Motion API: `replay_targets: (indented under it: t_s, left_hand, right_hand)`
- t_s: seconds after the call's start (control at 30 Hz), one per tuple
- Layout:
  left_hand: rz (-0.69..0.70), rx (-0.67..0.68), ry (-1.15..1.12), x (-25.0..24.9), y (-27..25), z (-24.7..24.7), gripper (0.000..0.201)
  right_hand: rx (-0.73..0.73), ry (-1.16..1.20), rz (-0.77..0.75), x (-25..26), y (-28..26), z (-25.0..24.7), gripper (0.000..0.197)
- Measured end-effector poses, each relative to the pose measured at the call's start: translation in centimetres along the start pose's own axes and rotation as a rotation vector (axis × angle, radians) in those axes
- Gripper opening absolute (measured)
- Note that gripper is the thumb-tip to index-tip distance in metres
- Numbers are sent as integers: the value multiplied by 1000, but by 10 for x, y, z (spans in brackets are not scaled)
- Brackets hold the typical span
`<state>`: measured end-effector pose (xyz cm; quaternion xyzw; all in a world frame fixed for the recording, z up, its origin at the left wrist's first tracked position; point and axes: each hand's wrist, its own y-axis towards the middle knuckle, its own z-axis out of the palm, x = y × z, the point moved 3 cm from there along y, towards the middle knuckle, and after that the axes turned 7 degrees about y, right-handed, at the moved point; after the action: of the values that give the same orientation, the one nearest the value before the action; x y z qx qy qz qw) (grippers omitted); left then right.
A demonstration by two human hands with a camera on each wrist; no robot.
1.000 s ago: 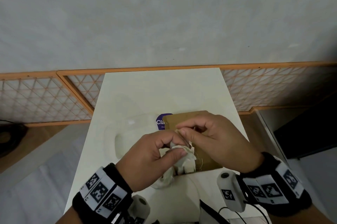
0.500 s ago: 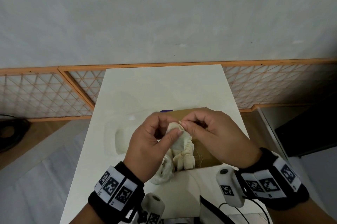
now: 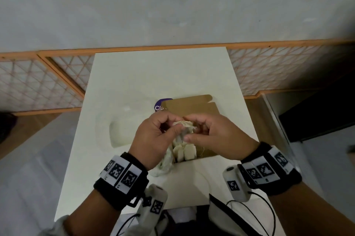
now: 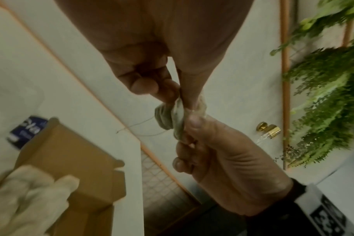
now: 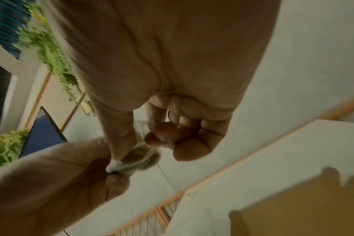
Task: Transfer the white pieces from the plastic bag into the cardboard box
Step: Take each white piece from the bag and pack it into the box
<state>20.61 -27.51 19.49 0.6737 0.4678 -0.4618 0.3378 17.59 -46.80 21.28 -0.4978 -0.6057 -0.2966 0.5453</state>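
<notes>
An open cardboard box [image 3: 194, 107] sits in the middle of the white table, with several white cloth-like pieces [image 3: 185, 152] at its near end. Above it, my left hand [image 3: 173, 126] and right hand [image 3: 189, 130] both pinch one small white piece [image 3: 185, 125] with loose threads. In the left wrist view the left hand [image 4: 178, 97] pinches the piece [image 4: 168, 118] from above, over the box [image 4: 71, 159]. In the right wrist view the right hand [image 5: 131, 148] grips the same piece [image 5: 139, 159]. The clear plastic bag [image 3: 123, 130] lies left of the box.
A purple label [image 3: 160, 106] shows at the box's far left corner. A crumpled whitish wad [image 3: 164, 164] lies at the near left corner. An orange lattice fence [image 3: 38, 82] runs behind the table [image 3: 159, 74], and green plants [image 4: 323, 95] hang to the side.
Both hands keep hold of the white piece and have shifted slightly farther over the box. The fingers have worked around the piece's top, and the right thumb now sits under it.
</notes>
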Motion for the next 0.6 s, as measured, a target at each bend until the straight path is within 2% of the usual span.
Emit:
replay_targets:
  t_s: [0.07,0.1,0.23,0.27,0.33,0.43,0.6]
  left_hand:
    - [-34,27,-31,9,1,13,6]
    - [-56,41,-44,14,2,19,6]
    - [-191,84,15,52,5,41,5]
    - [-229,90,95,65,6,46,6]
    - [-291,121,310,86,4,54,8]
    - [-337,231,556,114,4,70,9]
    - [-212,422,952,145,21,106,32]
  right_hand:
    - [-37,-31,21,-21,3,5,8]
    - [-65,-41,17,-31,3,6,3]
    - [-119,-132,41,-75,7,5,28]
    - [-131,-179,85,-88,8,4,35]
    - [-156,-242,182,-117,7,0,36]
    - [-195,-307,290,-154,2,-3,41]
    - [-281,-378,385,-185,-2,-3,44]
